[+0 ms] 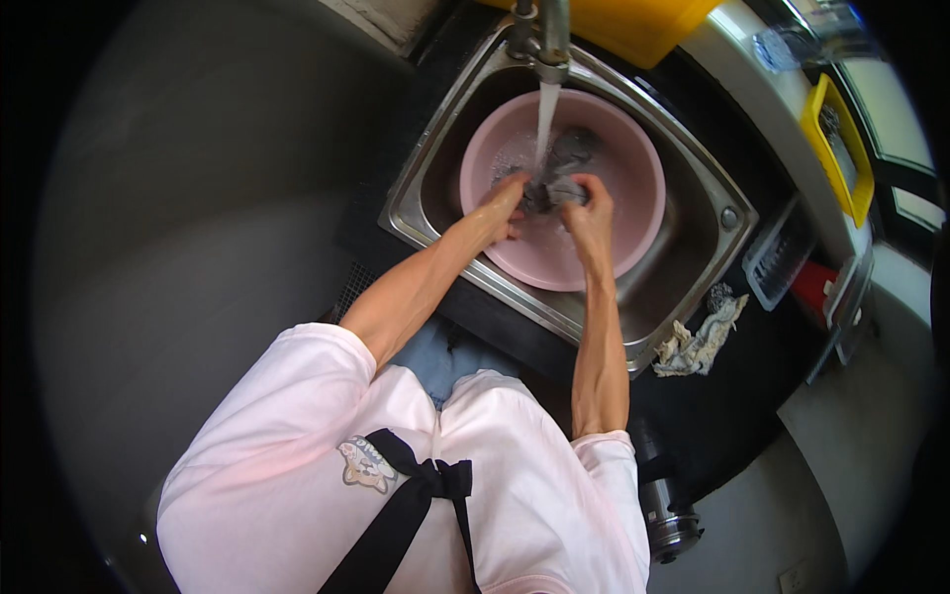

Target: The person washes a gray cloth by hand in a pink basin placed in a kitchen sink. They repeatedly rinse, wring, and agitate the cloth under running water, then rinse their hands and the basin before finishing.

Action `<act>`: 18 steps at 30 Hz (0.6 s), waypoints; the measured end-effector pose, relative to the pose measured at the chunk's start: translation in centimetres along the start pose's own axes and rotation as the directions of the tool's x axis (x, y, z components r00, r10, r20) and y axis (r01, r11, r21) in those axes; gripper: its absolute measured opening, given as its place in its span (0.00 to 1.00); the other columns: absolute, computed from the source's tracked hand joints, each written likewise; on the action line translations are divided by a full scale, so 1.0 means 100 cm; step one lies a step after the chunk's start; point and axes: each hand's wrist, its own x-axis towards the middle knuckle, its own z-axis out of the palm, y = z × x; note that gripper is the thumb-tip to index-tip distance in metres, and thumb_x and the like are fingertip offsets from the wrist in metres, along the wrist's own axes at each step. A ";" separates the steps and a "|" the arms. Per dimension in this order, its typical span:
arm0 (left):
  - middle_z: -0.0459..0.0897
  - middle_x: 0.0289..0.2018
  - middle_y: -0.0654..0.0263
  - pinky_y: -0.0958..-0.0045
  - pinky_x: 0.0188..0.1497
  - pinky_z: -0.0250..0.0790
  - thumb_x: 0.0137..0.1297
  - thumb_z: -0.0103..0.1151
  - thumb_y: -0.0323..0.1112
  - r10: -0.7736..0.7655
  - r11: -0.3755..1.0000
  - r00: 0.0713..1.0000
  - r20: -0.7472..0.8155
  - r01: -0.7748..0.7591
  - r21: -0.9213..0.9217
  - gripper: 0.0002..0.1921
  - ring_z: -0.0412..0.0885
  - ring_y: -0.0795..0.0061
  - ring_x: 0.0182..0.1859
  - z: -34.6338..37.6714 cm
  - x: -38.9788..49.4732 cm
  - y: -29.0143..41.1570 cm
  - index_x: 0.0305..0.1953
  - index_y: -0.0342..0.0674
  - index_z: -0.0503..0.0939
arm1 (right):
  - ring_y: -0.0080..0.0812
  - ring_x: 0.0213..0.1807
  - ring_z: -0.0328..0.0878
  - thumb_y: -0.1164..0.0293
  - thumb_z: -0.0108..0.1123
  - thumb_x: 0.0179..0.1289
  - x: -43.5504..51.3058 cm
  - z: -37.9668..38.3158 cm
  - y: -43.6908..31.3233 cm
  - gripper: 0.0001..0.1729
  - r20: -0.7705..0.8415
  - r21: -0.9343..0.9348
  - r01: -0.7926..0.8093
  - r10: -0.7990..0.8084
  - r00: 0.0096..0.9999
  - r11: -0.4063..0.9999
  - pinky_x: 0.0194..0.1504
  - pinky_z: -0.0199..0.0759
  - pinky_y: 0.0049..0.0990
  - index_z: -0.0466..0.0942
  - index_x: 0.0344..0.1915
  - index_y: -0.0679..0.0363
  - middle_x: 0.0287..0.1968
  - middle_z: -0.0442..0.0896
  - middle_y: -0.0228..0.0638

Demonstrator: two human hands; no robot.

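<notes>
A round pink plastic basin [646, 223] stands in a stainless steel sink [668, 260], with water in it. Water [547, 119] runs from a metal faucet [554, 52] onto dark grey wet cloth [575, 145] in the basin. My right hand [590, 204] is closed on a bunched part of grey cloth [566, 191]. On the left side of the stream, my left hand [506, 204] touches the dark cloth near its fingertips; whether it grips it is unclear.
A crumpled rag [701, 341] and a steel wool scourer [719, 296] lie on the black counter right of the sink. Beyond them are a clear plastic tray [775, 260] and a red object [814, 288]. A yellow basket [853, 174] sits on the windowsill, near a clear plastic bottle [801, 44].
</notes>
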 end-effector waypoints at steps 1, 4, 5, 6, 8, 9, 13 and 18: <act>0.68 0.69 0.57 0.34 0.69 0.60 0.72 0.52 0.63 -0.063 0.996 0.997 -0.034 0.061 -0.058 0.33 0.66 0.53 0.68 0.001 0.006 0.002 0.68 0.47 0.70 | 0.21 0.38 0.76 0.78 0.62 0.58 -0.013 0.007 -0.023 0.15 0.036 0.014 0.084 -0.084 0.996 0.996 0.42 0.72 0.22 0.81 0.47 0.61 0.35 0.81 0.29; 0.74 0.62 0.60 0.42 0.62 0.67 0.71 0.52 0.62 0.117 0.962 0.915 0.387 -0.007 -0.275 0.29 0.71 0.59 0.64 -0.006 0.012 0.006 0.64 0.49 0.72 | 0.32 0.40 0.78 0.79 0.60 0.54 -0.053 0.029 -0.083 0.14 0.093 0.124 0.249 -0.261 0.961 0.961 0.44 0.73 0.30 0.79 0.43 0.63 0.36 0.82 0.38; 0.75 0.61 0.60 0.43 0.61 0.68 0.71 0.52 0.61 0.148 0.923 0.881 0.449 0.040 -0.383 0.29 0.72 0.60 0.62 -0.008 0.010 0.006 0.63 0.49 0.73 | 0.42 0.42 0.82 0.79 0.59 0.52 -0.066 0.037 -0.097 0.14 0.106 0.130 0.337 -0.351 0.931 0.933 0.46 0.75 0.36 0.79 0.42 0.65 0.37 0.83 0.46; 0.76 0.60 0.60 0.45 0.60 0.69 0.71 0.53 0.60 0.186 0.908 0.858 0.479 0.036 -0.418 0.28 0.73 0.60 0.60 -0.011 0.005 0.004 0.62 0.48 0.74 | 0.50 0.44 0.81 0.80 0.57 0.50 -0.077 0.046 -0.109 0.16 0.118 0.066 0.346 -0.352 0.929 0.936 0.48 0.75 0.39 0.79 0.42 0.65 0.38 0.82 0.50; 0.77 0.57 0.60 0.47 0.57 0.71 0.70 0.54 0.58 0.253 0.876 0.821 0.512 0.030 -0.481 0.26 0.75 0.61 0.57 -0.016 -0.008 0.001 0.60 0.47 0.75 | 0.61 0.47 0.78 0.79 0.56 0.45 -0.093 0.061 -0.120 0.19 0.150 0.010 0.402 -0.398 0.905 0.916 0.51 0.73 0.47 0.78 0.42 0.66 0.40 0.82 0.55; 0.78 0.55 0.60 0.49 0.56 0.72 0.70 0.54 0.57 0.262 0.862 0.828 0.496 0.030 -0.507 0.25 0.76 0.62 0.55 -0.015 -0.015 -0.001 0.59 0.47 0.75 | 0.60 0.47 0.79 0.78 0.56 0.45 -0.095 0.066 -0.121 0.19 0.099 -0.030 0.419 -0.415 0.904 0.907 0.51 0.73 0.47 0.78 0.42 0.66 0.40 0.82 0.54; 0.81 0.49 0.60 0.54 0.50 0.75 0.69 0.56 0.53 0.270 0.802 0.923 0.273 -0.059 -0.594 0.22 0.80 0.64 0.48 0.004 -0.032 -0.006 0.55 0.44 0.77 | 0.54 0.45 0.80 0.72 0.56 0.48 -0.078 0.067 -0.089 0.21 -0.035 -0.276 0.467 -0.494 0.869 0.840 0.48 0.76 0.48 0.78 0.45 0.66 0.40 0.81 0.50; 0.84 0.43 0.60 0.61 0.46 0.79 0.66 0.59 0.45 0.170 0.863 0.985 -0.038 -0.167 -0.478 0.17 0.84 0.66 0.42 0.022 -0.030 -0.008 0.50 0.41 0.79 | 0.58 0.48 0.79 0.70 0.56 0.54 -0.018 0.023 -0.016 0.22 -0.140 -0.558 0.285 -0.427 0.893 0.779 0.50 0.76 0.49 0.78 0.50 0.66 0.49 0.77 0.55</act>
